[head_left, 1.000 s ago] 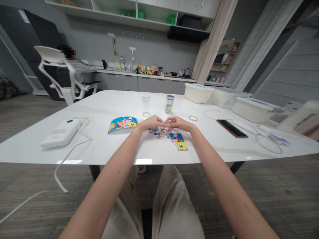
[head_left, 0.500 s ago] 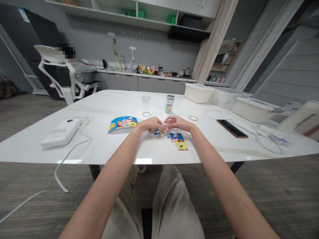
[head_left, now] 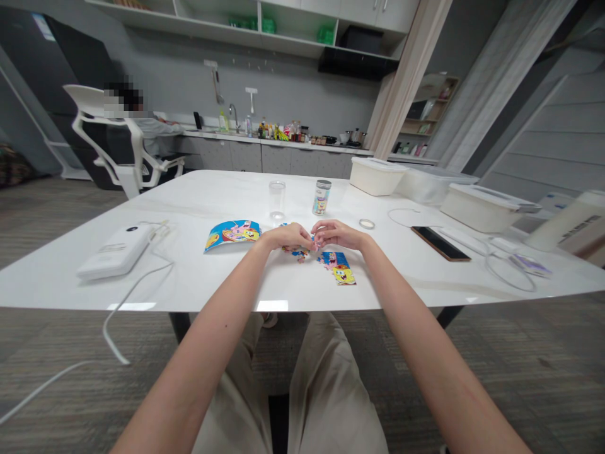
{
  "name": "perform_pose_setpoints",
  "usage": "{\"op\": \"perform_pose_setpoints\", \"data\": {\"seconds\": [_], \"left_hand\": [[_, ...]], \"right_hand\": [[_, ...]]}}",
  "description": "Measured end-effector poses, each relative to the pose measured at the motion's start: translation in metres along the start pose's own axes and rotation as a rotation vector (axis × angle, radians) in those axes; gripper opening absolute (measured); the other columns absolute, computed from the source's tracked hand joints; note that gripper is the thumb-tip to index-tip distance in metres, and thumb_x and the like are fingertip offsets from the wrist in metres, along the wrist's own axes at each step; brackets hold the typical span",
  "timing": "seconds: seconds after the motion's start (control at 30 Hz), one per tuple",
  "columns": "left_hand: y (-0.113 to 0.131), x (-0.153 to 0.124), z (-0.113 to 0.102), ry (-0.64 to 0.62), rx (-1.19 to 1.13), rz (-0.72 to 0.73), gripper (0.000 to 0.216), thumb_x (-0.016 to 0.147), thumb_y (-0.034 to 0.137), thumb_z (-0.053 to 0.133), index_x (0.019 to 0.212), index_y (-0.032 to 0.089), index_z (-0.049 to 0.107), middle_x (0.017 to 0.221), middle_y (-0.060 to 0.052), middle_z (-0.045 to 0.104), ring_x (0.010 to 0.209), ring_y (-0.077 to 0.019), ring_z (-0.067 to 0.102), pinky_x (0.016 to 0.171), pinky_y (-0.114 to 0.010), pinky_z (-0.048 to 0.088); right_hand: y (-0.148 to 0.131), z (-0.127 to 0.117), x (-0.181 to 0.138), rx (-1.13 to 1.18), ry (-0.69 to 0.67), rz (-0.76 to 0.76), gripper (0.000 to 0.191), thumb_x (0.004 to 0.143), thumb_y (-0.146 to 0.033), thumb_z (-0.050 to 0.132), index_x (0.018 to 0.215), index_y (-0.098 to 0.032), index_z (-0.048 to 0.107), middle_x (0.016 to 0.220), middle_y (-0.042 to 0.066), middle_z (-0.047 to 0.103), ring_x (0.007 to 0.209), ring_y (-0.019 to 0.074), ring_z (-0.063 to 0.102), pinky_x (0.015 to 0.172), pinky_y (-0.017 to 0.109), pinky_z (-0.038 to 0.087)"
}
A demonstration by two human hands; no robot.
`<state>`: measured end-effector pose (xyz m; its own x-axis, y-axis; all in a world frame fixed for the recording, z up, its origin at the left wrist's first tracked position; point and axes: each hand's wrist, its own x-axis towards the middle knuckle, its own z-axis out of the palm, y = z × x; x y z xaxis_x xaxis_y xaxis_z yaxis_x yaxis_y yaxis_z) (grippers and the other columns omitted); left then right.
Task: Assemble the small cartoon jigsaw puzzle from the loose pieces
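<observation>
Two bare hands, left (head_left: 292,236) and right (head_left: 341,233), over a white table (head_left: 302,293): fingers curled inward, fingertips almost meeting, small pink and blue bits showing between them; which hand grips these, one cannot tell. Loose puzzle pieces (head_left: 299,255), multicoloured, in a heap beneath and just beside the left hand. One joined puzzle section (head_left: 342,271), blue, pink and yellow, flat on the table, nearer the person than the right hand. One printed picture sheet (head_left: 232,236), curved, left of the left hand. One clear jar (head_left: 276,203), upright, beyond the hands; to its right, one printed canister (head_left: 322,198), upright. One round lid (head_left: 367,224), flat, beyond the right wrist.
</observation>
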<state>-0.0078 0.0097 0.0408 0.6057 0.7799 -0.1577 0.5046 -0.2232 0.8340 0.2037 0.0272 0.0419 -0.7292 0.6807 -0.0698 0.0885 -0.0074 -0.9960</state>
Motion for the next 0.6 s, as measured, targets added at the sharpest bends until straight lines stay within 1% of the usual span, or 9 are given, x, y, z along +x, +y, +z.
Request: {"op": "perform_pose_setpoints", "data": {"seconds": [0.3, 0.47, 0.53, 0.6], "left_hand": [[-0.0001, -0.0004, 0.0008, 0.001, -0.03, -0.006, 0.027, 0.063, 0.04, 0.074, 0.072, 0.015, 0.071, 0.042, 0.005, 0.042, 0.038, -0.007, 0.031, 0.039, -0.023, 0.025], [0.0007, -0.0014, 0.0014, -0.04, -0.027, 0.001, 0.03, 0.062, 0.043, 0.077, 0.07, 0.015, 0.07, 0.042, 0.005, 0.042, 0.038, -0.0059, 0.028, 0.038, -0.023, 0.02], [0.0018, -0.0021, 0.0018, -0.061, -0.043, 0.023, 0.03, 0.064, 0.044, 0.077, 0.07, 0.015, 0.069, 0.043, 0.005, 0.042, 0.038, -0.0056, 0.027, 0.037, -0.023, 0.019], [0.0038, -0.003, 0.0021, -0.052, -0.071, 0.028, 0.028, 0.065, 0.042, 0.075, 0.069, 0.016, 0.067, 0.043, 0.006, 0.041, 0.037, -0.0058, 0.028, 0.037, -0.022, 0.021]], "right_hand": [[0.0007, 0.0002, 0.0006, -0.029, -0.017, -0.014, 0.034, 0.066, -0.025, 0.081, 0.094, -0.016, 0.065, 0.08, 0.001, 0.071, 0.072, 0.0121, 0.066, 0.071, 0.024, 0.053], [-0.0008, -0.0003, -0.0001, -0.196, -0.042, 0.015, 0.026, 0.068, -0.027, 0.079, 0.086, -0.014, 0.064, 0.072, 0.0, 0.07, 0.063, 0.0098, 0.061, 0.059, 0.021, 0.045], [-0.0022, -0.0008, -0.0012, -0.252, -0.069, 0.018, 0.026, 0.068, -0.026, 0.079, 0.085, -0.014, 0.064, 0.071, 0.0, 0.07, 0.063, 0.01, 0.061, 0.056, 0.02, 0.042], [-0.0038, -0.0009, -0.0025, -0.286, -0.087, 0.021, 0.026, 0.067, -0.026, 0.079, 0.086, -0.014, 0.064, 0.073, 0.001, 0.071, 0.064, 0.0103, 0.062, 0.056, 0.02, 0.041]]}}
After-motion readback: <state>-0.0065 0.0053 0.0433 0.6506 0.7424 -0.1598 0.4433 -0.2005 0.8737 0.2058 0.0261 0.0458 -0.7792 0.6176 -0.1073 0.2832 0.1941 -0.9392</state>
